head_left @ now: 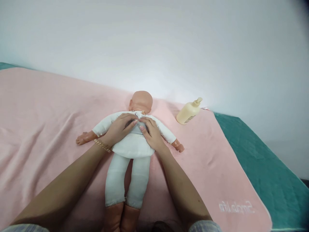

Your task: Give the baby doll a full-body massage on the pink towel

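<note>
Pink blanket (45, 103): wrinkled left of the fingers and running under the doll (132, 149), probably as soft padding.
Bracelet (102, 145): gold-coloured, on the left wrist behind the fingers.
Left hand (119, 126): fingers unclenched, laid across the doll's upper back, grasping nothing visible.
Doll: directly beneath both sets of fingers, seemingly face down, which turns its back upward; arms spread, perhaps for steadiness.
Right hand (152, 132): fingers loosely curved, mirroring the left; tips near each other, seemingly to cover the back evenly.
Bottle (188, 113): pump-topped, right of the fingers, likely set aside yet reachable; dark print too small to read.
Lettering (236, 207): right of the fingers and nearer the body, reversed, perhaps "Simple life"; the blanket may lie wrong side up.
Green cover (262, 161): farthest right of the fingers, under the blanket.
</note>
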Demonstrator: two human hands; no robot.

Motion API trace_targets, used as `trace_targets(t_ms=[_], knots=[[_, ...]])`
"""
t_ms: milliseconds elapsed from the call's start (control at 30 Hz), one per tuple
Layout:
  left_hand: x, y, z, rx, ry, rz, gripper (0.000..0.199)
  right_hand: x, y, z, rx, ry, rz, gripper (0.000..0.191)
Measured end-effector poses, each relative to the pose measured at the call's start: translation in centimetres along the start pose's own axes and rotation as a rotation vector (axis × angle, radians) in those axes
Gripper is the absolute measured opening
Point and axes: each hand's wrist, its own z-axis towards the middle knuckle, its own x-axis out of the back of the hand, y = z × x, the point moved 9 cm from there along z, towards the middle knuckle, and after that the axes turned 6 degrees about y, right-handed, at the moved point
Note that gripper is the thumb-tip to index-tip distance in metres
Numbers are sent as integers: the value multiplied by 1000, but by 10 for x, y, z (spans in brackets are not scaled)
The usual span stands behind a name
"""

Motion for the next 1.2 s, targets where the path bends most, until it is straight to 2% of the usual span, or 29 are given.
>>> trace_targets(t_ms=[167, 400, 600, 700, 767, 833, 900, 967, 1033, 1100, 1200], knots=[[1, 0, -1, -4, 23, 28, 40, 0, 3, -1, -18, 1, -10, 43], [-8, -6, 1, -1, -56, 70, 44, -6, 7, 1, -56, -58, -40, 42], [-10, -7, 0, 12, -68, 56, 48, -6, 8, 0, -70, -59, -23, 44], [1, -2, -1, 3, -8, -14, 48, 3, 6, 0, -53, -29, 17, 46], [17, 3, -1, 18, 60, -55, 44, 16, 0, -1, -59, 6, 36, 44], [34, 9, -2, 57, 77, -103, 40, 33, -11, -1, -78, 34, 50, 35], [42, 20, -4, 85, -42, -173, 39, 48, -28, -2, -95, 9, 72, 26], [38, 37, -11, 47, -271, -198, 37, 55, -46, -5, -106, -88, 81, 25], [30, 53, -22, -3, -488, -209, 31, 48, -64, -13, -80, -309, 72, 25], [22, 62, -33, -19, -639, -218, 27, 36, -75, -24, -44, -520, 57, 24], [8, 65, -44, -20, -766, -211, 27, 25, -78, -35, -31, -661, 47, 23]])
